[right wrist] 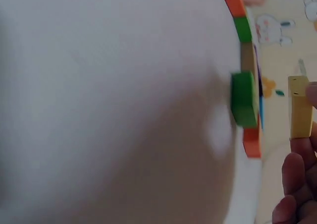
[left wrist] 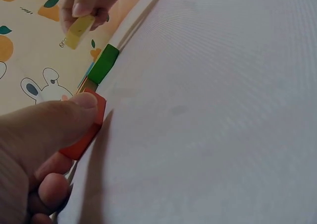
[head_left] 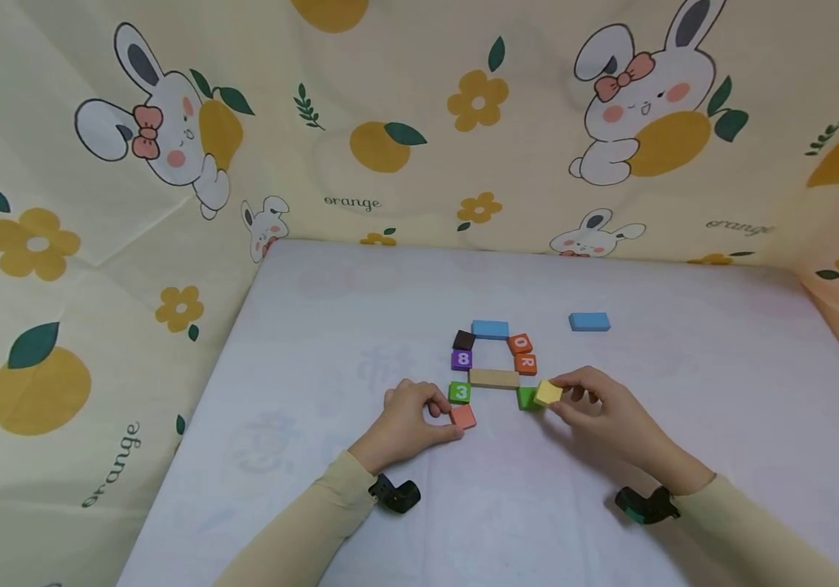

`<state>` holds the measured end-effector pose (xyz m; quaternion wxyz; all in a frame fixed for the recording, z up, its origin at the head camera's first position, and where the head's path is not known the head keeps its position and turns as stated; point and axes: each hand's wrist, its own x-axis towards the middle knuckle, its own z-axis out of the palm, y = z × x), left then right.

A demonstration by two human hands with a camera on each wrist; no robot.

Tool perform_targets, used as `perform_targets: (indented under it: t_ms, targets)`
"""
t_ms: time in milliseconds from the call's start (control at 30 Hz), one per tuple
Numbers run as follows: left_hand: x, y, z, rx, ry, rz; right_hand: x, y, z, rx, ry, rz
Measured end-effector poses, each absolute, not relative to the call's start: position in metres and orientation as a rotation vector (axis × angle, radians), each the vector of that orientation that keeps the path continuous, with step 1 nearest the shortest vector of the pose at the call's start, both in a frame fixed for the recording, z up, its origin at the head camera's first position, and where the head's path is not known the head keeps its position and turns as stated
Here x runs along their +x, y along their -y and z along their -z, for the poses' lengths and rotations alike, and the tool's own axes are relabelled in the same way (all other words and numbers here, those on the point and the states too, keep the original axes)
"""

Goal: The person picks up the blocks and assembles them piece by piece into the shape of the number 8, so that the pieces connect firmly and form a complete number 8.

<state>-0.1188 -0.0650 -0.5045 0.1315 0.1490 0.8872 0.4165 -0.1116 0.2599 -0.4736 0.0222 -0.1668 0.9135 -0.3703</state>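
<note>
Small colored blocks form an A-like outline on the table, with a tan wooden bar [head_left: 494, 379] as its crosspiece. At its lower left end my left hand [head_left: 408, 420] pinches a salmon-red block [head_left: 463, 417], which touches the tabletop below the green "3" block [head_left: 459, 392]. My right hand [head_left: 606, 408] holds a yellow block [head_left: 548, 393] between thumb and fingers. In the right wrist view this yellow block [right wrist: 300, 107] is raised off the table, apart from the green block [right wrist: 243, 99]. The head view shows it partly covering that green block [head_left: 527, 398].
A blue block [head_left: 589, 322] lies alone at the back right. Another blue block [head_left: 490, 329] tops the outline, with black [head_left: 464, 340] and purple "8" [head_left: 461, 359] blocks on its left and orange letter blocks [head_left: 525, 364] on its right. Printed cloth [head_left: 404, 98] hangs behind the white table.
</note>
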Motion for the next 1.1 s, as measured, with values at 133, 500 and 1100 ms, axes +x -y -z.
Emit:
perform_targets:
  t_ms: [133,500,1100]
  targets:
    - [-0.119,0.066,0.507,0.460,-2.584,-1.214,-0.100,-0.252,0.479,-0.556,-2.751,1.209]
    - [-0.122,0.066,0.512,0.525,-2.612,-1.208,-0.086,-0.241,0.493,-0.487,-2.664,1.175]
    - [-0.120,0.069,0.509,0.490,-2.562,-1.216,-0.087,-0.235,0.494,-0.192,-2.733,1.065]
